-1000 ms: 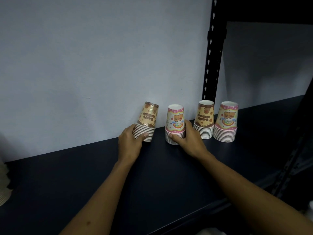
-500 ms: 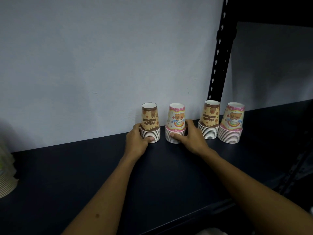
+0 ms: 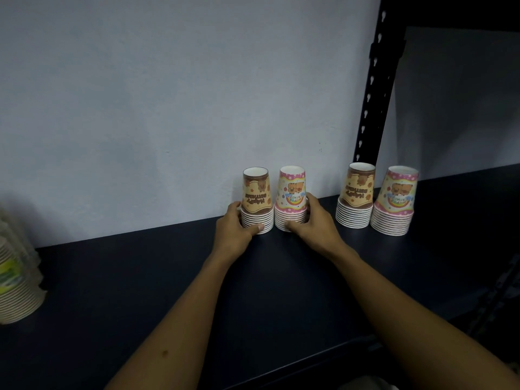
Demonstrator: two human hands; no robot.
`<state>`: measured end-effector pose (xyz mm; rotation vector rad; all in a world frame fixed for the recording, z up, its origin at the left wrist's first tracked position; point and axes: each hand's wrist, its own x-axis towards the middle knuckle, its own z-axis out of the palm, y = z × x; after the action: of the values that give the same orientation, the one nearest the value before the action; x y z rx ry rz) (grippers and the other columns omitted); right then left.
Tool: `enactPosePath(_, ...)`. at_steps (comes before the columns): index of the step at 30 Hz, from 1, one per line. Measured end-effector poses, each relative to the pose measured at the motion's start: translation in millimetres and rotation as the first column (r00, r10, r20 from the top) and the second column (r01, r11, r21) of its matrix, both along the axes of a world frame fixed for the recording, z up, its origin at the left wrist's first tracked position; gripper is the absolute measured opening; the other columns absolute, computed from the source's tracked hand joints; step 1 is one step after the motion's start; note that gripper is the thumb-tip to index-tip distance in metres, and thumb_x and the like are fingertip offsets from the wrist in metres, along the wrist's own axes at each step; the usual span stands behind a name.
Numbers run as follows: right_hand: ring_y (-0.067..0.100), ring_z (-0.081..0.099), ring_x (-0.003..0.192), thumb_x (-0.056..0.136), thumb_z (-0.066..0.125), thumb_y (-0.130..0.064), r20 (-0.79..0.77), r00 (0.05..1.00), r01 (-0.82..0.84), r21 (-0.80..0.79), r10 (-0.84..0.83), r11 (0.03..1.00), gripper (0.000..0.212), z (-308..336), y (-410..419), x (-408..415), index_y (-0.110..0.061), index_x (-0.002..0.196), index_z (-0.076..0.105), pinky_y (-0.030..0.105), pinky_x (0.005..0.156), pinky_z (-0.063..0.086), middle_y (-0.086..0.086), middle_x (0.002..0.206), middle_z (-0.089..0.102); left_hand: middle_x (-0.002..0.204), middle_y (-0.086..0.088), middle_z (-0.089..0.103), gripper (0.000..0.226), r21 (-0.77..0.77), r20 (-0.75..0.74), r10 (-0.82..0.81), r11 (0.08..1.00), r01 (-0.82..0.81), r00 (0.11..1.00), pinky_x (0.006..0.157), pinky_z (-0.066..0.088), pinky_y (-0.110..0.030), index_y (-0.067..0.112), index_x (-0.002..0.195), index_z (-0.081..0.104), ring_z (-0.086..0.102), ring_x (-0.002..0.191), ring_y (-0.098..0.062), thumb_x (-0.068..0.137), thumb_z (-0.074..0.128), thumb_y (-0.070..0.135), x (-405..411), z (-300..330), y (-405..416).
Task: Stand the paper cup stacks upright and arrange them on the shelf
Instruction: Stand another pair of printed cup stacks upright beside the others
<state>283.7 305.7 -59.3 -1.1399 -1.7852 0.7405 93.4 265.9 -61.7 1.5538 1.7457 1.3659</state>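
The brown birthday cup stack (image 3: 257,202), which was leaning to the left a second ago, is now standing upright, rims down, on the dark shelf (image 3: 157,277) close to the pale wall (image 3: 168,94). It is sitting just beside the pink birthday cup stack (image 3: 291,201), the two nearly touching at their lowest rims. The left hand (image 3: 235,235) is wrapping the brown stack's lower rims, thumb in front and fingers behind, closed on it. The right hand (image 3: 315,225) is likewise clasping the base of the pink stack, thumb across the front rims.

That pair has been drawn together over the last second, so the gap to the next pair is looking wider. To the right, well apart from the held stacks, a second brown stack (image 3: 356,198) and a second pink stack (image 3: 394,201) are standing upright side by side in front of the black perforated shelf post (image 3: 371,88).

For the task, this is suggesting that all four stacks in the row are now upright, and what is remaining is probably evening out the spacing. At the far left edge, a separate tall stack of pale cups with a green print (image 3: 17,274) is waiting, seemingly tilted; whether it belongs in the row is unclear.
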Motion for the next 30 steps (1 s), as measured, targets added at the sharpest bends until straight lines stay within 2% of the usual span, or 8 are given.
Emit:
enactPosePath(3, 0.013, 0.055, 0.117, 0.082, 0.072, -0.012, -0.016, 1.000, 0.003, -0.040, -0.003, 0.999, 0.067, -0.5, 2.8, 3.7, -0.016, 0.141, 0.040, 0.022, 0.092, 0.044, -0.002, 0.131, 0.056, 0.135, -0.005, 0.058, 0.067, 0.006, -0.011, -0.017, 1.000, 0.017, 1.000, 0.091, 0.043, -0.021, 0.011, 0.137, 0.047, 0.057, 0.122, -0.020, 0.078, 0.080, 0.015, -0.5, -0.6, -0.1)
enactPosePath(7, 0.016, 0.055, 0.122, 0.082, 0.075, -0.015, -0.003, 1.000, 0.021, -0.033, -0.022, 0.999, 0.066, -2.3, 3.9, 3.6, -0.014, 0.140, 0.043, 0.024, 0.095, 0.044, 0.003, 0.136, 0.056, 0.132, -0.005, 0.061, 0.063, 0.017, -0.011, -0.024, 1.000, 0.024, 1.000, 0.090, 0.044, -0.021, 0.011, 0.133, 0.051, 0.059, 0.118, -0.018, 0.078, 0.080, 0.016, -1.6, -1.4, -0.6)
enactPosePath(12, 0.016, 0.056, 0.121, 0.081, 0.076, -0.018, -0.015, 0.999, 0.041, -0.021, -0.041, 0.999, 0.067, -3.3, 3.8, 3.5, -0.014, 0.139, 0.043, 0.023, 0.094, 0.045, 0.004, 0.136, 0.057, 0.129, -0.003, 0.063, 0.059, 0.031, -0.025, -0.030, 0.999, 0.031, 0.999, 0.086, 0.044, -0.019, 0.012, 0.130, 0.055, 0.057, 0.106, -0.007, 0.078, 0.080, 0.016, -2.4, -2.5, -0.1)
enactPosePath(15, 0.016, 0.056, 0.121, 0.081, 0.077, -0.019, -0.021, 0.999, 0.042, -0.028, -0.042, 0.999, 0.069, -3.0, 3.6, 3.3, -0.014, 0.140, 0.041, 0.022, 0.092, 0.044, 0.003, 0.137, 0.056, 0.127, -0.001, 0.064, 0.057, 0.036, -0.030, -0.020, 0.999, 0.021, 0.999, 0.087, 0.046, -0.021, 0.014, 0.128, 0.056, 0.060, 0.110, -0.012, 0.077, 0.080, 0.019, -1.8, -2.8, 0.7)
enactPosePath(19, 0.014, 0.055, 0.119, 0.082, 0.075, -0.018, -0.009, 0.999, 0.037, -0.032, -0.037, 0.999, 0.067, -2.9, 4.5, 3.2, -0.015, 0.140, 0.042, 0.021, 0.092, 0.044, 0.003, 0.137, 0.056, 0.127, 0.000, 0.063, 0.056, 0.047, -0.026, -0.027, 0.998, 0.029, 0.999, 0.086, 0.047, -0.022, 0.015, 0.128, 0.055, 0.060, 0.106, -0.010, 0.078, 0.080, 0.020, -1.2, -2.6, 0.4)
enactPosePath(23, 0.010, 0.055, 0.115, 0.082, 0.075, -0.018, -0.016, 0.999, 0.035, -0.034, -0.036, 0.999, 0.065, -2.6, 4.1, 3.1, -0.014, 0.139, 0.044, 0.021, 0.091, 0.043, 0.003, 0.136, 0.057, 0.126, -0.001, 0.064, 0.054, 0.062, -0.026, -0.043, 0.997, 0.044, 0.999, 0.091, 0.049, -0.024, 0.013, 0.128, 0.056, 0.062, 0.113, -0.016, 0.080, 0.078, 0.018, -2.7, -4.2, 1.3)
enactPosePath(27, 0.007, 0.054, 0.112, 0.082, 0.076, -0.018, -0.013, 0.999, 0.036, -0.036, -0.036, 0.999, 0.065, -2.9, 3.9, 3.7, -0.014, 0.139, 0.044, 0.020, 0.090, 0.043, 0.003, 0.136, 0.057, 0.128, -0.002, 0.064, 0.053, 0.056, -0.016, -0.053, 0.997, 0.054, 0.998, 0.093, 0.049, -0.026, 0.014, 0.128, 0.056, 0.061, 0.113, -0.014, 0.080, 0.078, 0.017, -3.3, -4.1, 1.4)
enactPosePath(30, 0.007, 0.054, 0.111, 0.081, 0.076, -0.019, -0.009, 0.999, 0.040, -0.034, -0.040, 0.999, 0.065, -3.1, 2.9, 4.0, -0.015, 0.138, 0.044, 0.021, 0.090, 0.044, 0.003, 0.135, 0.057, 0.126, -0.001, 0.065, 0.051, 0.061, -0.009, -0.059, 0.996, 0.059, 0.998, 0.089, 0.048, -0.021, 0.014, 0.127, 0.057, 0.060, 0.107, -0.009, 0.081, 0.077, 0.016, -3.4, -3.5, -0.2)
